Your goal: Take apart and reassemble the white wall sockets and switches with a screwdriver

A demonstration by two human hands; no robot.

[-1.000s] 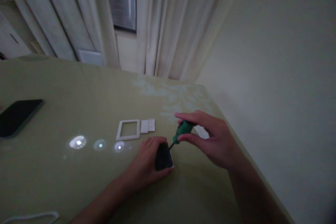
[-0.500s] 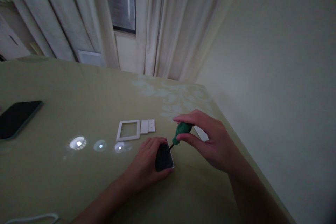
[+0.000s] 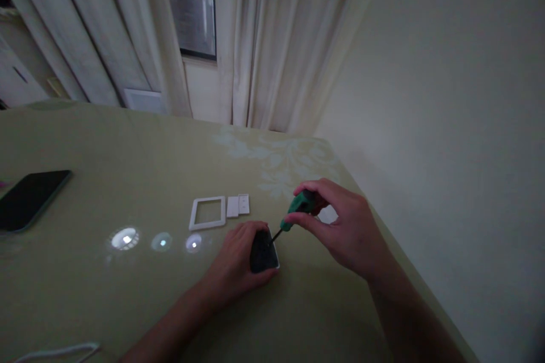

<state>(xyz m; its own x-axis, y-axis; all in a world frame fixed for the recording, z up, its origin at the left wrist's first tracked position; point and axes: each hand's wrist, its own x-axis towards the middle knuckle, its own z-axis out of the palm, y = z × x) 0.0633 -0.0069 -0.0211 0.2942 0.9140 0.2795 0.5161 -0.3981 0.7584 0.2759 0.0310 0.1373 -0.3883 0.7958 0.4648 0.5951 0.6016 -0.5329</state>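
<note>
My left hand is closed around a small square wall switch body, dark on its upper face with a white rim. Thumb and fingers press its opposite edges. In my right hand is a green-and-black screwdriver, pinched at the handle and tilted. Its thin shaft slants down to the dark face of the switch body, and the tip appears to touch it. Beyond my left hand lie a white square frame and two small white plates, side by side on the table.
A dark phone-like slab lies at the left of the table. A white cable runs along the near left edge. A pale item is partly hidden behind my right hand. Curtains and a wall border the table.
My right fingers have closed further round the screwdriver handle, whose top has tipped to the right. My left hand still holds the switch body. The view has shifted slightly.
</note>
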